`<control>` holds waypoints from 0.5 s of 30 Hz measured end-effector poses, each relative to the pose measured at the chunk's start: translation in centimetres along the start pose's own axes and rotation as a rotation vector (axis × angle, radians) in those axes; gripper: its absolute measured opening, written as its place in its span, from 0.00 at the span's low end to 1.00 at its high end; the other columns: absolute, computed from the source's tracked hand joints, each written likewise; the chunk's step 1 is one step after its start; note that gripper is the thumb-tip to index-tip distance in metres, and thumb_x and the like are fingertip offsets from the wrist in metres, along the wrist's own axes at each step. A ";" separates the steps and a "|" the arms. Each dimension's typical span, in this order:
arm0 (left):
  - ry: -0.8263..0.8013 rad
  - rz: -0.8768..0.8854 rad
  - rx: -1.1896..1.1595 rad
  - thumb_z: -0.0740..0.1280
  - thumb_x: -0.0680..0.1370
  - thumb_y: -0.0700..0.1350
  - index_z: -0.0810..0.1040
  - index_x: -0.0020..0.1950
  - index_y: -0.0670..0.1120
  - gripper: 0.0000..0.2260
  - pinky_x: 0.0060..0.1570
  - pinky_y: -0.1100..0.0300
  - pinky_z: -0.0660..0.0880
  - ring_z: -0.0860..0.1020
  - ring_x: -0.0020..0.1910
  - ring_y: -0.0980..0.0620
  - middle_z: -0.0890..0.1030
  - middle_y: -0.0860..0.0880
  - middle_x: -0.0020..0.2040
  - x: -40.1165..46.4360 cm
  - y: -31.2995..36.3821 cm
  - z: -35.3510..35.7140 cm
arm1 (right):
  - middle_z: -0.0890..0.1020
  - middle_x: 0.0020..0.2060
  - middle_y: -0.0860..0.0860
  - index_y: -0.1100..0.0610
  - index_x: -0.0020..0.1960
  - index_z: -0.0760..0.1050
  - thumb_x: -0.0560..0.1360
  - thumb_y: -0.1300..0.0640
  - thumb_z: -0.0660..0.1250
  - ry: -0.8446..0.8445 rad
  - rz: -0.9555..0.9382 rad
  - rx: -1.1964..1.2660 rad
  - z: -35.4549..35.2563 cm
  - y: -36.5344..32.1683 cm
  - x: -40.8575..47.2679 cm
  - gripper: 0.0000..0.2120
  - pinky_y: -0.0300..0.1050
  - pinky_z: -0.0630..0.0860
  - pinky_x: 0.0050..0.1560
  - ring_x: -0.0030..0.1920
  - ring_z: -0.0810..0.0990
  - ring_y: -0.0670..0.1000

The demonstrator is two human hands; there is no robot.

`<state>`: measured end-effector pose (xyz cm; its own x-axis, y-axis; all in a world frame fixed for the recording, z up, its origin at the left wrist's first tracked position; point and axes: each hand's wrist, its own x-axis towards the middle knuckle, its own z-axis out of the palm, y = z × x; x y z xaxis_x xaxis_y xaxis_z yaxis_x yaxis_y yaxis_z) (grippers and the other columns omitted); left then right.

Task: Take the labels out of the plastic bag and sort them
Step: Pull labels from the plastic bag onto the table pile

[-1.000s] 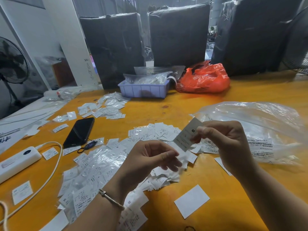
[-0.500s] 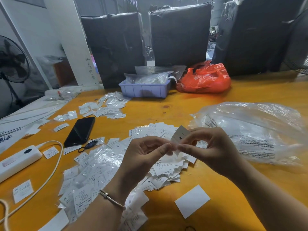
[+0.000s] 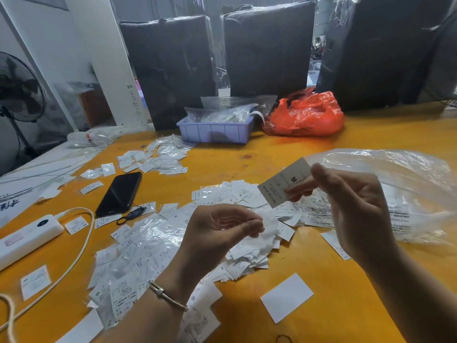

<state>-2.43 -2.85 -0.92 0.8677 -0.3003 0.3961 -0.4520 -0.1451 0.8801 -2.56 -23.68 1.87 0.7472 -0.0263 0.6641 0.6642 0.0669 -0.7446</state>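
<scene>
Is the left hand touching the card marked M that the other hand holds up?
Apart. The head view shows the left hand lower, with label piles visible between it and the M card, which only the right hand pinches.

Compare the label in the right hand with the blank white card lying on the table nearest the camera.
The label is greyish, printed with an M and "MADE IN CHINA"; the white card shows no print. The label is held tilted in the air, pinched by the right hand; the card lies flat, untouched. Both are small rectangles.

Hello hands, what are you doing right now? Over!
Right hand pinches M label. Left hand pinches a clear sleeve. Label pile below. Nothing in the way.
</scene>
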 end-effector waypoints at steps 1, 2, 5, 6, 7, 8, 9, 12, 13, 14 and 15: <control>-0.002 0.001 -0.002 0.74 0.70 0.46 0.85 0.46 0.47 0.06 0.43 0.61 0.81 0.85 0.40 0.50 0.87 0.49 0.40 0.0 0.0 0.0 | 0.85 0.34 0.54 0.56 0.39 0.84 0.74 0.49 0.62 -0.014 -0.007 0.018 0.1 -0.1 -0.1 0.16 0.49 0.74 0.42 0.37 0.81 0.60; -0.004 0.000 -0.004 0.74 0.70 0.46 0.85 0.46 0.47 0.06 0.43 0.62 0.81 0.85 0.40 0.50 0.87 0.49 0.41 0.0 0.1 0.0 | 0.85 0.35 0.54 0.56 0.39 0.84 0.75 0.50 0.60 -0.035 -0.016 0.011 0.2 -0.1 -0.3 0.17 0.51 0.73 0.43 0.38 0.81 0.61; 0.000 0.003 -0.011 0.74 0.70 0.46 0.85 0.45 0.49 0.05 0.44 0.62 0.81 0.85 0.40 0.50 0.87 0.50 0.41 0.0 0.2 0.1 | 0.85 0.37 0.53 0.56 0.39 0.85 0.75 0.51 0.59 -0.074 -0.033 -0.052 0.3 -0.2 -0.6 0.18 0.55 0.76 0.42 0.41 0.83 0.59; 0.004 0.006 -0.009 0.74 0.70 0.46 0.85 0.45 0.49 0.05 0.44 0.62 0.81 0.85 0.40 0.50 0.87 0.50 0.41 0.0 0.2 0.1 | 0.85 0.37 0.54 0.56 0.39 0.84 0.75 0.51 0.59 -0.074 -0.039 -0.073 0.3 -0.2 -0.6 0.17 0.57 0.76 0.41 0.41 0.83 0.59; 0.005 0.008 -0.002 0.74 0.70 0.46 0.85 0.45 0.50 0.05 0.44 0.61 0.81 0.85 0.40 0.50 0.87 0.50 0.41 0.0 0.2 0.1 | 0.85 0.37 0.55 0.58 0.39 0.84 0.75 0.51 0.59 -0.070 -0.046 -0.101 0.3 -0.2 -0.5 0.18 0.59 0.77 0.40 0.42 0.83 0.59; 0.007 0.009 0.006 0.74 0.70 0.47 0.85 0.45 0.50 0.05 0.44 0.61 0.81 0.85 0.40 0.50 0.87 0.50 0.41 0.0 0.2 0.1 | 0.85 0.38 0.56 0.59 0.39 0.83 0.75 0.51 0.59 -0.065 -0.056 -0.133 0.3 -0.3 -0.5 0.18 0.60 0.76 0.38 0.42 0.83 0.59; 0.007 0.009 0.013 0.73 0.70 0.46 0.85 0.45 0.49 0.05 0.44 0.61 0.81 0.85 0.40 0.50 0.87 0.51 0.41 0.0 0.2 0.1 | 0.85 0.38 0.57 0.60 0.38 0.83 0.75 0.51 0.58 -0.063 -0.068 -0.163 0.3 -0.3 -0.5 0.19 0.60 0.76 0.37 0.42 0.83 0.58; 0.013 0.000 0.020 0.73 0.71 0.46 0.85 0.46 0.48 0.06 0.44 0.63 0.81 0.85 0.40 0.50 0.87 0.51 0.41 0.0 0.2 0.0 | 0.85 0.37 0.57 0.63 0.38 0.83 0.76 0.51 0.58 -0.066 -0.091 -0.218 0.1 -0.3 -0.5 0.21 0.59 0.76 0.33 0.41 0.84 0.57; 0.016 -0.002 0.020 0.73 0.71 0.46 0.85 0.46 0.48 0.06 0.44 0.63 0.81 0.85 0.40 0.50 0.87 0.51 0.41 0.0 0.2 0.0 | 0.85 0.37 0.57 0.63 0.37 0.83 0.76 0.51 0.58 -0.067 -0.093 -0.229 0.1 -0.2 -0.5 0.21 0.59 0.76 0.33 0.41 0.84 0.57; 0.020 -0.004 0.017 0.73 0.71 0.46 0.85 0.46 0.48 0.06 0.43 0.63 0.81 0.85 0.40 0.51 0.87 0.51 0.41 0.0 0.2 0.0 | 0.85 0.37 0.57 0.63 0.37 0.83 0.76 0.50 0.58 -0.069 -0.095 -0.237 0.1 -0.2 -0.5 0.21 0.58 0.76 0.32 0.41 0.84 0.56; 0.024 -0.008 0.011 0.73 0.71 0.46 0.85 0.46 0.48 0.06 0.43 0.64 0.80 0.85 0.40 0.51 0.87 0.51 0.40 0.0 0.2 0.0 | 0.85 0.37 0.56 0.63 0.37 0.83 0.76 0.50 0.58 -0.073 -0.098 -0.243 0.1 -0.1 -0.5 0.21 0.57 0.77 0.32 0.40 0.84 0.56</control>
<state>-2.51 -2.85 -0.77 0.8759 -0.2764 0.3954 -0.4471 -0.1574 0.8805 -3.03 -23.57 1.65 0.6810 0.0514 0.7304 0.7263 -0.1743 -0.6649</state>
